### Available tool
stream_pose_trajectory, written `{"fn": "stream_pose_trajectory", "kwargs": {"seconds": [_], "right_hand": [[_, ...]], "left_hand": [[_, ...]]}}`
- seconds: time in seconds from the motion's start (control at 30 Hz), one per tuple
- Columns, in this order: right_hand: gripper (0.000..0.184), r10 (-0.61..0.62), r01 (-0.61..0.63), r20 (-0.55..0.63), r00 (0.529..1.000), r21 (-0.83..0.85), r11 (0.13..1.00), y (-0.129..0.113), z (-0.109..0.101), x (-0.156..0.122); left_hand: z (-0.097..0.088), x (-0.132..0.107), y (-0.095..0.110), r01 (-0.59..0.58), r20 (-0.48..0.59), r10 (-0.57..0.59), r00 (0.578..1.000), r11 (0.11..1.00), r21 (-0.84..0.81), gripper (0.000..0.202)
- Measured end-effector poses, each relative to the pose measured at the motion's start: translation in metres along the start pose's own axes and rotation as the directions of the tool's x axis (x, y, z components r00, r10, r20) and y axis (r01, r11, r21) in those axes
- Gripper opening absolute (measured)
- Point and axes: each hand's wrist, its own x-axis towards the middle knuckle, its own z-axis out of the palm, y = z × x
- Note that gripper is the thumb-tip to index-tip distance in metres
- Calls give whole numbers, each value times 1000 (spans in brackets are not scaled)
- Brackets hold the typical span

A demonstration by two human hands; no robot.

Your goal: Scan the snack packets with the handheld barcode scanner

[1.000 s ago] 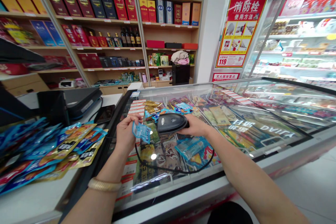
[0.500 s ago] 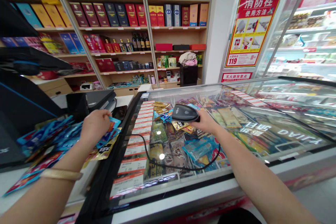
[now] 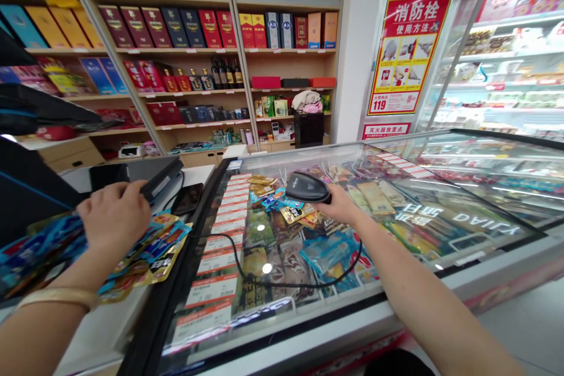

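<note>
My right hand (image 3: 338,204) is closed around the handle of a black barcode scanner (image 3: 307,187), held above the glass lid of a chest freezer (image 3: 273,270). Its black cable (image 3: 291,285) loops across the glass. Below the scanner lies a small heap of gold and blue snack packets (image 3: 293,211). To the left, my left hand (image 3: 115,210) is over a bigger pile of shiny snack packets (image 3: 165,247), back of the hand up and fingers apart. No packet shows in it, though its palm side is hidden.
A dark phone (image 3: 188,198) lies beside the freezer's black left edge. Dark checkout equipment (image 3: 35,170) stands at far left. Price labels (image 3: 220,251) line the glass. Shelves of boxed bottles (image 3: 176,26) fill the back wall, and a red poster (image 3: 409,53) hangs right of them.
My left hand has moved left, away from the packets near the freezer edge, onto the pile's left part. The view has shifted slightly; my right hand still holds the scanner in much the same place.
</note>
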Motion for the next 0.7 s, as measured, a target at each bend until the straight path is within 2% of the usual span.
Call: {"fn": "stream_pose_trajectory", "kwargs": {"seconds": [0.1,0.2,0.3,0.4,0.53,0.63,0.7], "right_hand": [[27,-10,10,-46,999,-22,1000,0,-2,0],[30,-10,5,-99,995,-51,999,2,-2,0],[33,-11,1,-125,992,-84,996,6,-2,1],[30,-11,-4,-136,991,-115,993,8,0,1],[21,-40,20,-136,990,-145,989,7,3,1],[19,-51,27,-139,989,-170,985,6,4,1],[19,-52,28,-135,989,-174,984,7,4,1]], "left_hand": [[14,-4,31,-29,-2,29,1000,1000,-6,35],[38,-16,70,-85,38,86,996,996,-26,41],[66,-36,107,-169,209,172,963,985,-32,37],[89,-56,134,-240,405,224,886,971,-11,37],[111,-68,153,-226,543,155,825,972,68,42],[122,-68,157,-187,611,76,788,975,120,46],[124,-69,158,-192,629,68,774,973,131,43]]}}
